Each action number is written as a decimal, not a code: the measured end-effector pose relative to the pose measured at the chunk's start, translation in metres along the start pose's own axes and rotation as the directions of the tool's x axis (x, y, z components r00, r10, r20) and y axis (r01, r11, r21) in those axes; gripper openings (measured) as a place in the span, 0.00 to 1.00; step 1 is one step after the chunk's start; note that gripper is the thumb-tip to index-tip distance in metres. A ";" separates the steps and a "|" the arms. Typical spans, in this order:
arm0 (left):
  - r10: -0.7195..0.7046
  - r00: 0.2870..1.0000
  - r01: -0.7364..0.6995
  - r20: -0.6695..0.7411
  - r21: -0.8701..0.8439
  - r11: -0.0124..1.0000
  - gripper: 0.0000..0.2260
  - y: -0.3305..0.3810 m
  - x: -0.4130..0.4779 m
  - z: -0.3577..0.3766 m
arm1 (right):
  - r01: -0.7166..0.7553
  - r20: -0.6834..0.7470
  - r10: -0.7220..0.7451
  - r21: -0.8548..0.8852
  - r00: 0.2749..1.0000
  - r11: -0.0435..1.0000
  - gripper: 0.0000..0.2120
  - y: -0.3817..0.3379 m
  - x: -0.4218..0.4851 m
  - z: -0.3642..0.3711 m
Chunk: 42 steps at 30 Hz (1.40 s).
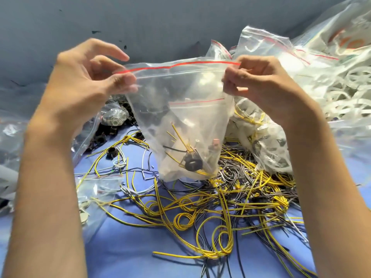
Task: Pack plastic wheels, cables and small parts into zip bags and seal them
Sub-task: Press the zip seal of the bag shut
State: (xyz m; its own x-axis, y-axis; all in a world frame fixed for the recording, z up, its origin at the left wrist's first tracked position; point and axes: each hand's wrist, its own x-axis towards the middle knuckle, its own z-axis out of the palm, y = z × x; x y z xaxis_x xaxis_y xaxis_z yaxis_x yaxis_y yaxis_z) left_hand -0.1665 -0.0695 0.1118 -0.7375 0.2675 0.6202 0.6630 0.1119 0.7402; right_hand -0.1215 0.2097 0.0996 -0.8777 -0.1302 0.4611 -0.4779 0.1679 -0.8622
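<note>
A clear zip bag (180, 109) with a red stripe along its top hangs in the air between my hands. My left hand (86, 77) pinches its top left corner with thumb and finger, the other fingers spread. My right hand (259, 79) pinches the top right corner. At the bag's bottom lie a black plastic wheel (193, 163), short yellow cable pieces and a few small parts. A smaller zip bag with a red stripe shows inside it.
A tangle of yellow and black cables (210, 201) covers the blue cloth (128, 249) below. Filled clear bags (313, 81) with white parts pile up at the right. Black wheels (112, 129) and more bags lie at the left. A grey wall stands behind.
</note>
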 end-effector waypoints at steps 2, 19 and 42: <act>0.002 1.000 -0.002 -0.030 -0.019 1.000 0.11 0.001 -0.002 -0.002 | 0.056 -0.061 -0.059 -0.052 0.996 0.997 0.06 -0.001 0.001 0.000; -0.044 0.992 0.026 0.114 0.158 0.987 0.03 0.000 0.000 0.019 | 0.145 -0.064 -0.173 -0.309 0.983 0.940 0.05 0.001 0.002 0.017; 0.023 0.992 -0.050 0.127 0.214 0.976 0.06 -0.006 -0.002 0.013 | 0.106 0.054 -0.092 -0.378 0.994 0.920 0.05 -0.008 -0.001 0.022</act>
State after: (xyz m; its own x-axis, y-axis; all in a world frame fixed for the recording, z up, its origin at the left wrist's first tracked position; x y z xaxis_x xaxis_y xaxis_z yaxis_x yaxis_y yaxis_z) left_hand -0.1674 -0.0582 0.1023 -0.6998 0.3890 0.5991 0.7111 0.3004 0.6356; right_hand -0.1163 0.1872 0.1011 -0.8266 -0.1982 0.5267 -0.5458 0.5104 -0.6646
